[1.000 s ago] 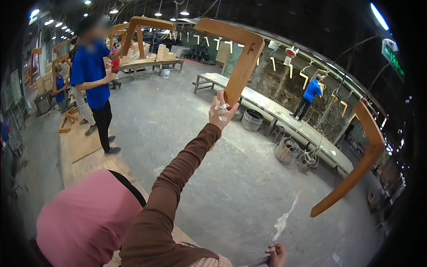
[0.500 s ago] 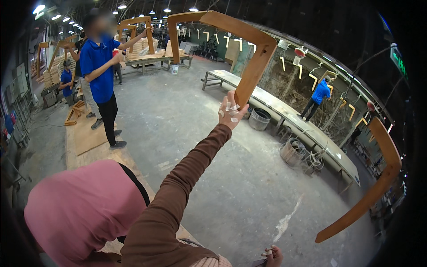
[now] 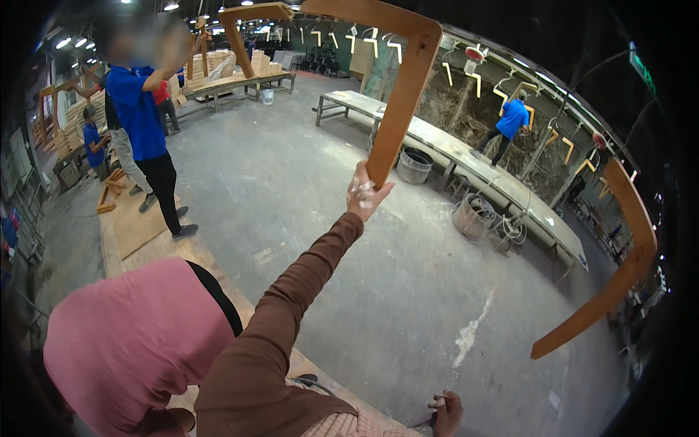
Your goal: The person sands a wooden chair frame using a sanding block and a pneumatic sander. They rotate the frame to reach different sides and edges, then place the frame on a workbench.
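Fisheye view down a dim workshop. From the near edge a brown-sleeved arm point(image 3: 280, 313) reaches forward to the left hand point(image 3: 366, 195), which has pale tape across its back. Its fingers are wrapped around the lower end of a bent brown wooden piece point(image 3: 402, 109), which rises above the floor point(image 3: 349, 291) near the middle of the scene, then turns a corner toward the left.

The right hand point(image 3: 448, 414) is low at the near edge, right of centre, with bent fingers and pale wraps on them. Something dark is beside it, perhaps in its grasp, but the edge cuts it off and I cannot tell.

A second bent wooden piece point(image 3: 641, 255) hangs well to the right. Near left, a person in pink point(image 3: 138, 335) bends over; beyond, a person in a blue shirt point(image 3: 138, 109) stands on wooden boards point(image 3: 138, 226). On the far right, another person in blue point(image 3: 513, 120) stands on a long tabletop point(image 3: 437, 142).
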The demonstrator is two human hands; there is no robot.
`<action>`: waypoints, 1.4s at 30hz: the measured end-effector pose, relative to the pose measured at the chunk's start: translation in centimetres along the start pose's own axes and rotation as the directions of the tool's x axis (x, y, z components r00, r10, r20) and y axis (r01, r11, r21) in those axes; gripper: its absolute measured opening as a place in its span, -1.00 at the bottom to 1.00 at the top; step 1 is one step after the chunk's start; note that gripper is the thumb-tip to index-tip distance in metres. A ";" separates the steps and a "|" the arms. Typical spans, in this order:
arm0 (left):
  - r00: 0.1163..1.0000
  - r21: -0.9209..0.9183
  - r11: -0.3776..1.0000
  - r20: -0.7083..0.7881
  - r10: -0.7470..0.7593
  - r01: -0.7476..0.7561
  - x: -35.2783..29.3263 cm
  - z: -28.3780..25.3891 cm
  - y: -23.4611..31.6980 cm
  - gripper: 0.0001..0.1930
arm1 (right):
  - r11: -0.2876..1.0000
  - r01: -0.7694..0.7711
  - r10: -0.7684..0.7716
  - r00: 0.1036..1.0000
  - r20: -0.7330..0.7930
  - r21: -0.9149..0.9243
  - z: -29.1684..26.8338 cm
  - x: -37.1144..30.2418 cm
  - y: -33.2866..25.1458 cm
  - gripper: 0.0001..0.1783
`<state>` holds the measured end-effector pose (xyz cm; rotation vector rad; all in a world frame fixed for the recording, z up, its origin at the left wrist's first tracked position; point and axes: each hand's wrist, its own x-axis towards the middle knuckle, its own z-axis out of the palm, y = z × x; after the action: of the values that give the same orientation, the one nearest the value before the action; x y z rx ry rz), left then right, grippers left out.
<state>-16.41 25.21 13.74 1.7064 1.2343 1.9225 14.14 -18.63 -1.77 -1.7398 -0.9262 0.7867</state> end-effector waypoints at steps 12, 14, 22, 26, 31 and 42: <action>0.886 -0.309 0.920 0.457 -0.078 0.240 -4.2 -0.1 -0.4 -0.20 | 0.997 -0.025 0.011 0.983 0.182 0.073 1.4 5.2 0.5 -0.70; 0.828 -0.342 0.883 0.554 -0.087 0.321 -4.5 -0.6 0.6 -0.15 | 0.997 0.023 -0.039 0.971 0.236 0.070 2.6 6.7 0.0 -0.74; 0.721 -0.338 0.824 0.683 -0.118 0.455 -5.2 -1.9 1.7 -0.19 | 0.985 0.127 -0.160 0.922 0.352 0.117 6.3 8.4 -4.3 -0.65; 0.655 -0.454 0.706 0.756 -0.019 0.544 -7.2 -2.0 2.2 -0.49 | 0.983 0.182 -0.180 0.926 0.332 0.028 7.7 9.4 -8.3 -0.68; 0.665 -0.609 0.549 0.736 0.124 0.572 -11.1 -3.7 4.3 -0.51 | 0.923 0.349 -0.383 0.877 0.290 0.163 11.5 10.8 -13.4 -0.53; 0.420 -0.471 0.232 0.876 0.236 0.851 -11.1 -7.1 4.9 -0.42 | 0.650 0.614 -0.727 0.675 0.128 0.447 19.2 11.4 -24.2 -0.08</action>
<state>-18.56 11.71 10.44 1.0728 -0.0760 0.7294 -1.74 5.56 14.04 -0.8198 -1.4207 0.6531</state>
